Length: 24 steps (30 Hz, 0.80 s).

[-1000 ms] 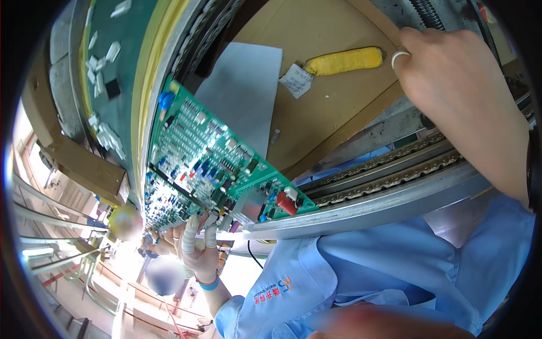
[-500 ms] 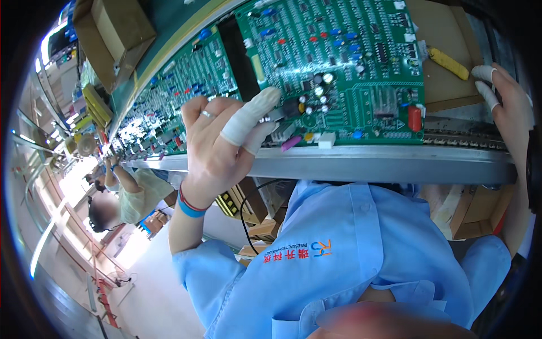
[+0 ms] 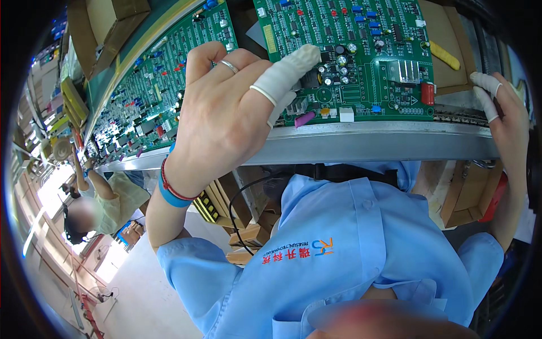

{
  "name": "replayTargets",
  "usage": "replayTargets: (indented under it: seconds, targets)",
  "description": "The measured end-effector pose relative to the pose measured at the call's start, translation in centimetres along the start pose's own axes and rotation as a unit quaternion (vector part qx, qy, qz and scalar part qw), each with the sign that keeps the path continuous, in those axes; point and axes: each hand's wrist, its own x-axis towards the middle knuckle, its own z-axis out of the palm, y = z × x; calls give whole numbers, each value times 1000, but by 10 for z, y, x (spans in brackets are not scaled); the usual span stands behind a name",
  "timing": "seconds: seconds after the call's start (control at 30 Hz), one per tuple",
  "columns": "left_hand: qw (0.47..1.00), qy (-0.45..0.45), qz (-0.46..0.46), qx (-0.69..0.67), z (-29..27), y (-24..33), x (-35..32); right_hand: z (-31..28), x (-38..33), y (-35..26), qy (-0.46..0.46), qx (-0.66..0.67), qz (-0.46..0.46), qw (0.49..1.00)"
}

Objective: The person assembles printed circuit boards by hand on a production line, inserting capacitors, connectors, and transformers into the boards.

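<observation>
My left hand (image 3: 226, 113), with white finger cots on index finger and thumb, reaches over the near edge of a green circuit board (image 3: 361, 96). Its index finger and thumb close at a black block-shaped component (image 3: 310, 79) beside several small round capacitors. The thumb tip is partly hidden. Close by on the board are a purple part (image 3: 305, 118), a white connector (image 3: 346, 114) and a metal heat sink (image 3: 405, 72). My right hand (image 3: 505, 107), also in finger cots, is off the board's right side beside a cardboard tray, fingers apart with nothing between them.
A metal rail (image 3: 372, 141) runs along the near edge. More populated boards (image 3: 152, 85) line up to the left. The cardboard tray (image 3: 466, 34) holds a yellow stick-like piece (image 3: 445, 55). A cardboard box (image 3: 107, 28) stands far left, and a co-worker (image 3: 107, 198) is farther along.
The boards and rail sit higher in the view. My left hand looks larger and its fingertips appear farther right and up, still at the black component. My right hand remains beside the tray.
</observation>
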Motion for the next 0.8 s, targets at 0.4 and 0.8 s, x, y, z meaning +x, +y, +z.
replayTargets:
  seconds: [0.4, 0.8]
  targets:
    - [1000, 3, -1, 29, 5, 6, -5, 11, -9, -34, 38, 9, -117, 992]
    - [995, -77, -54, -22, -19, 4, 14, 5, 3, -38, 122, 41, -132, 983]
